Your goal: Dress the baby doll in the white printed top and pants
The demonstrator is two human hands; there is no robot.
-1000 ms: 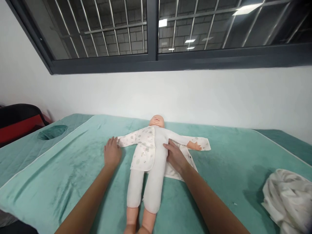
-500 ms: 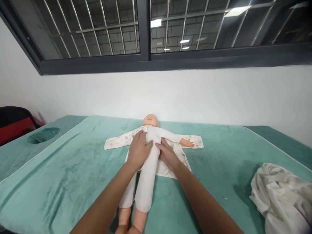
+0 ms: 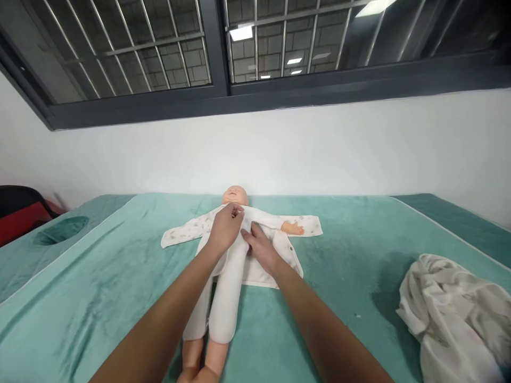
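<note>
A baby doll (image 3: 227,308) lies on its back, head toward the wall, with a white cloth body and bare plastic feet. A white printed baby shirt (image 3: 187,230) is spread under it. Its left-side sleeve covers one arm; the other doll arm lies bare-handed on top of the right sleeve. My left hand (image 3: 225,227) is closed at the doll's upper chest, fingertips pinching the shirt's front edge. Against the doll's side, my right hand (image 3: 261,248) rests with thumb and fingers apart. The shirt's open right panel (image 3: 289,260), with snaps, lies beneath that wrist.
A crumpled white cloth (image 3: 451,314) lies at the right on the green bed cover (image 3: 339,298). The bed has a round hole (image 3: 62,230) at the left, near a red and black item (image 3: 24,215). A white wall and barred window stand behind.
My left hand has gone from lying flatter on the chest to a pinch near the collar. My right hand stays by the doll's side. The view has shifted slightly.
</note>
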